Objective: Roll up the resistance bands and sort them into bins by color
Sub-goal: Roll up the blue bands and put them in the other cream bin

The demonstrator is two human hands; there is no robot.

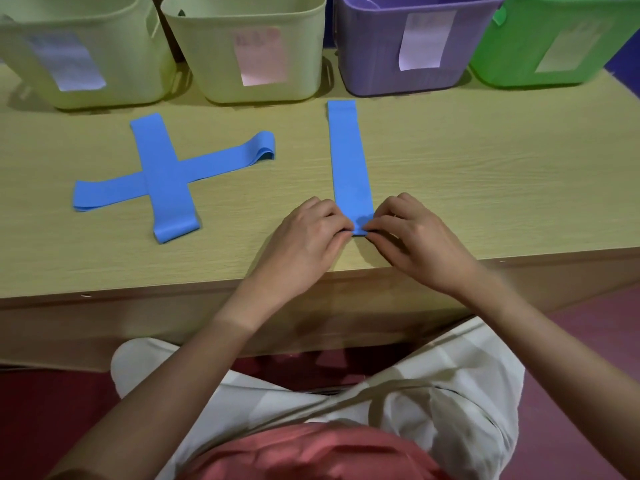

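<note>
A blue resistance band [349, 161] lies flat on the desk [485, 174], its long axis running from the person straight away toward the purple bin [377, 74], the far end stopping just short of it. It is a smooth, matte, even strip, and its near end is turned over into a small first fold. The left hand [304, 237] and right hand [415, 240] meet at that near end, the curled fingers [337, 220] of each pinching a corner of the fold against the desk. To the left, two more blue bands lie crossed: the upper band [162, 174] points away and slightly left, and the lower band [221, 157] runs sideways beneath it. Two pale yellow bins [249, 15] and a green bin [519, 57] stand in the far row beside the purple one.
</note>
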